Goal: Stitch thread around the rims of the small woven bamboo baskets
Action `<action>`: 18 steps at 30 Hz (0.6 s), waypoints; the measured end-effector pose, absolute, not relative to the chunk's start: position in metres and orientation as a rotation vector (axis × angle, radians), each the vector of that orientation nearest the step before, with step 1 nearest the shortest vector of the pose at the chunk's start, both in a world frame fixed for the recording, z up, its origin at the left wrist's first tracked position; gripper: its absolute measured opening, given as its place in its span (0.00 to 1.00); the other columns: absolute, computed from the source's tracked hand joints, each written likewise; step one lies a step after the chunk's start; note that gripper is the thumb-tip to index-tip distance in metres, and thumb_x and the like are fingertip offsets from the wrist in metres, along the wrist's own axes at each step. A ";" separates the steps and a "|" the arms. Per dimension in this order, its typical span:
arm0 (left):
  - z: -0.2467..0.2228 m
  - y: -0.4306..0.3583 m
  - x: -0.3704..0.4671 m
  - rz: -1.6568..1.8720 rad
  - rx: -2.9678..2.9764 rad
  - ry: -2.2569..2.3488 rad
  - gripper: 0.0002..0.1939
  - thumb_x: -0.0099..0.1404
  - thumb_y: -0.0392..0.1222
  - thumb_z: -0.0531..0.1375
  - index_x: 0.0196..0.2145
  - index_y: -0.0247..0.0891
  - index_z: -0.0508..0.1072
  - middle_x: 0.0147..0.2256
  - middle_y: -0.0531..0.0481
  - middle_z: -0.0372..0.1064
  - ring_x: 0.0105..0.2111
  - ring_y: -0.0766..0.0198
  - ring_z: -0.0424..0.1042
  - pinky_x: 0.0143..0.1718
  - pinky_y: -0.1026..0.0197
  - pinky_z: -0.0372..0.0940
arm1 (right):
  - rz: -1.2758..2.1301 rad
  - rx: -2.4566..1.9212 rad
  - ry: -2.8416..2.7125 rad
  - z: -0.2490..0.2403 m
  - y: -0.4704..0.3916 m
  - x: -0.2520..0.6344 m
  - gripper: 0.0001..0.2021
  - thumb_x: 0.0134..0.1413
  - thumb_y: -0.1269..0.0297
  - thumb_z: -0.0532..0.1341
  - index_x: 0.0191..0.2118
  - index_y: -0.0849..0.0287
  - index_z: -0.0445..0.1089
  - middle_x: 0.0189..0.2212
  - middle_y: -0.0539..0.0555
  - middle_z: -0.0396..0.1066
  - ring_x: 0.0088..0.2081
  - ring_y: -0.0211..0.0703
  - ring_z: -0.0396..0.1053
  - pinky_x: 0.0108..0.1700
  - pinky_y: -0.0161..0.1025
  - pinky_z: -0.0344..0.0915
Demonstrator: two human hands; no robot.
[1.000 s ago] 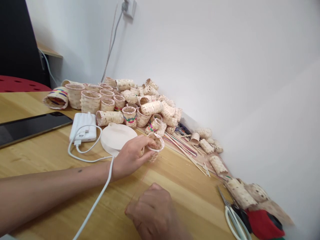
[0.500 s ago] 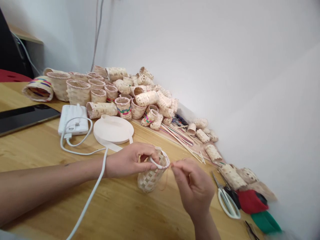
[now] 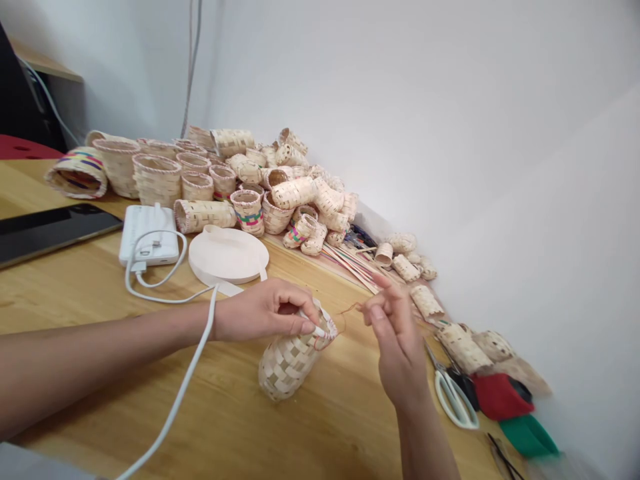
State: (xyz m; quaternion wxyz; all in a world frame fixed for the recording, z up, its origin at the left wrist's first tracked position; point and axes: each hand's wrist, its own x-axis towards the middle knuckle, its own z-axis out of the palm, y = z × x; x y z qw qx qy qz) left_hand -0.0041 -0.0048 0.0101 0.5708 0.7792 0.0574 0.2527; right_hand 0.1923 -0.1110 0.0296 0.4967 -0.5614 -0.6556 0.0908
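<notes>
The left hand (image 3: 265, 312) pinched the rim of a woven basket (image 3: 290, 365), thumb against fingers, the basket tilted in front of the roll (image 3: 230, 257), though whether its base touched the table (image 3: 330, 433) could not be told. The right hand (image 3: 399, 340), fingers partly curled and one extended, gripped a reddish thread (image 3: 351, 309) running to that rim. Scissors (image 3: 456, 400) lay beyond the right wrist, near a red roll (image 3: 501, 396).
</notes>
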 end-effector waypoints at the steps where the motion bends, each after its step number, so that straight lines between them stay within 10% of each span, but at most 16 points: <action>1: 0.010 -0.004 -0.004 0.590 1.827 0.135 0.07 0.62 0.38 0.60 0.31 0.32 0.75 0.29 0.50 0.69 0.29 0.67 0.66 0.32 0.68 0.60 | 0.220 -1.371 -1.650 0.028 -0.112 0.191 0.16 0.65 0.63 0.49 0.56 0.53 0.59 0.29 0.48 0.63 0.32 0.38 0.66 0.35 0.36 0.64; 18: 0.014 -0.001 -0.006 0.520 1.886 0.071 0.13 0.65 0.47 0.57 0.30 0.33 0.72 0.29 0.50 0.65 0.29 0.66 0.63 0.31 0.67 0.57 | 0.006 -1.224 -2.172 0.026 -0.106 0.193 0.07 0.63 0.73 0.55 0.37 0.56 0.68 0.32 0.52 0.69 0.37 0.42 0.64 0.40 0.41 0.60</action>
